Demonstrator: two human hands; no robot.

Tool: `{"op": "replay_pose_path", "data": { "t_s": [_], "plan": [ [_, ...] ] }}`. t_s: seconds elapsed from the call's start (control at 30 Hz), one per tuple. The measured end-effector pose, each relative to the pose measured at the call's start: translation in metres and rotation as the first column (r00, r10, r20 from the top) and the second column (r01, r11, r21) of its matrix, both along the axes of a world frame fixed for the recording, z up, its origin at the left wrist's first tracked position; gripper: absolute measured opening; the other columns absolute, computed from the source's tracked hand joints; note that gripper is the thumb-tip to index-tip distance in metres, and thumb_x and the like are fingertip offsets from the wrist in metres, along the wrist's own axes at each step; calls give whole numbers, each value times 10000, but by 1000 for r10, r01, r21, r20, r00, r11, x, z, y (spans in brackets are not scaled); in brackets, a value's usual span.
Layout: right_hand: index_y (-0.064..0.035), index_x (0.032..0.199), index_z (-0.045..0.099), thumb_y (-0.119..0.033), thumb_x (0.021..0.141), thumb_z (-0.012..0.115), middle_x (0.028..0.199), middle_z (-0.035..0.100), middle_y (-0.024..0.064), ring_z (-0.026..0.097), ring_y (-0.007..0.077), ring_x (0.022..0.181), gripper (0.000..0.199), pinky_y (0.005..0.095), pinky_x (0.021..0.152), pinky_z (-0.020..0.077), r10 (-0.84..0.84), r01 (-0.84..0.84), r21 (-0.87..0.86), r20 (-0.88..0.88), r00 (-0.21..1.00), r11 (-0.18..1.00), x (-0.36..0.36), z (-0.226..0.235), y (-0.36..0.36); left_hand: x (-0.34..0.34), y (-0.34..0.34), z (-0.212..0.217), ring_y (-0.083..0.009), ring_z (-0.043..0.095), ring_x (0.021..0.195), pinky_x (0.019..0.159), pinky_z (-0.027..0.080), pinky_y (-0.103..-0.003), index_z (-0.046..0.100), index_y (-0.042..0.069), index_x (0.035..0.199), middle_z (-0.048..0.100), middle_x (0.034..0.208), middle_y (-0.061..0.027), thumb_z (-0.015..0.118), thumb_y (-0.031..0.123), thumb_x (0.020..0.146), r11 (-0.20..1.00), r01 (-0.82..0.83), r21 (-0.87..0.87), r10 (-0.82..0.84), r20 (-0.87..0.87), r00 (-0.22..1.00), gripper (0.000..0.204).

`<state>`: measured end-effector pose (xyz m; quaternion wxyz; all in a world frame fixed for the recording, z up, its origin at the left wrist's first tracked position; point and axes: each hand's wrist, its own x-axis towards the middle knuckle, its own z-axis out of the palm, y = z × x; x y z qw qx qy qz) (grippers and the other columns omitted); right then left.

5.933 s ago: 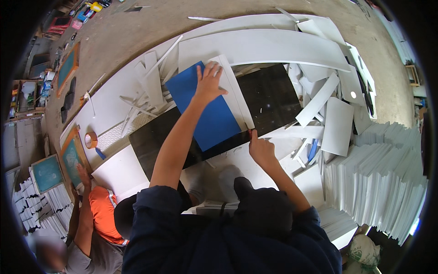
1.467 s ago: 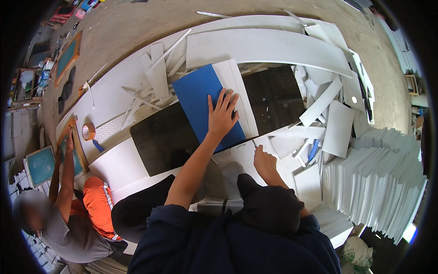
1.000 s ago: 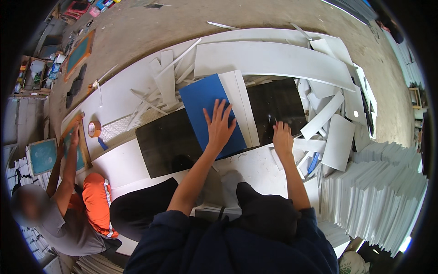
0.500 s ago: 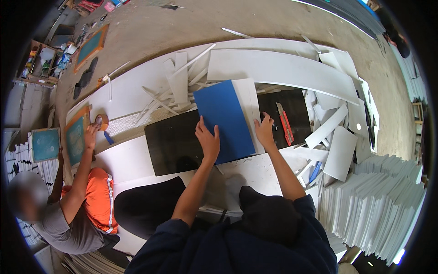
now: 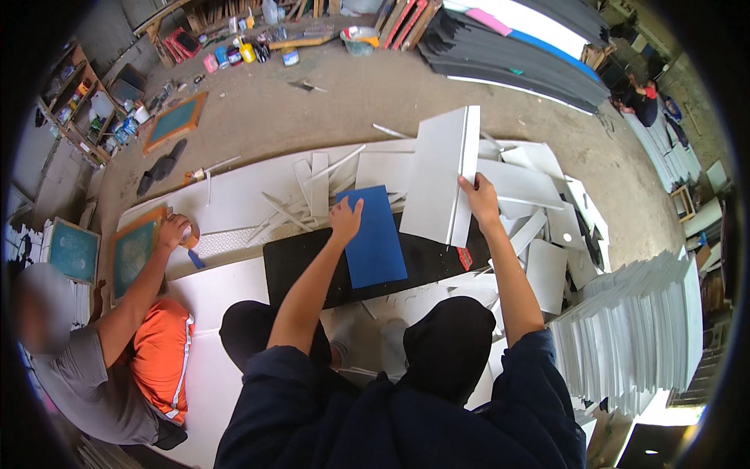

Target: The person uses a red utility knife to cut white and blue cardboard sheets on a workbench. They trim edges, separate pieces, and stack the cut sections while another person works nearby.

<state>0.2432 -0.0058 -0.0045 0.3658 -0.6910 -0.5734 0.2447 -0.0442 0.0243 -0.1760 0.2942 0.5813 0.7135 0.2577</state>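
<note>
My right hand (image 5: pixel 479 199) grips the edge of a white board (image 5: pixel 437 172), holding it raised and tilted above the work surface. A narrow white strip shows along the board's right edge, by my fingers; I cannot tell whether it is a separate piece. My left hand (image 5: pixel 345 219) is open, fingers apart, at the upper left part of a blue rectangular sheet (image 5: pixel 376 254). That sheet lies on a black board (image 5: pixel 301 270). Just below the raised white board, part of a red utility knife (image 5: pixel 465 259) shows; the rest is hidden.
White offcuts (image 5: pixel 285 207) lie scattered beyond the black board and at its right. A tall stack of white sheets (image 5: pixel 633 336) stands at the right. At my left sits a co-worker in orange trousers (image 5: pixel 162 348), one hand at a roll of tape (image 5: pixel 190 237) beside a framed screen (image 5: pixel 134 254).
My right hand has lifted the white board off the surface, up and to the right, now partly covering the knife. My left hand stays by the blue sheet. The view takes in more of the background.
</note>
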Motion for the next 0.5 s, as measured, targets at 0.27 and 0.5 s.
{"op": "replay_pose_path", "data": {
  "t_s": [0.27,0.5],
  "plan": [
    [75,1035,527,-258,785,657,941,598,137,572,181,828,436,280,743,446,291,-188,233,-578,763,954,-49,85,-27,14,-10,205,-305,377,1205,991,294,-416,297,9,1318,374,1301,-209,280,649,836,990,121,68,-138,539,831,802],
    [-37,946,574,-205,834,606,847,604,19,567,99,752,205,241,714,477,418,-369,312,-871,256,876,-110,121,-46,12,-32,226,-238,391,1195,1002,302,-368,232,65,1360,371,1314,-144,180,635,861,945,296,142,-293,768,569,760]
  ]
}}
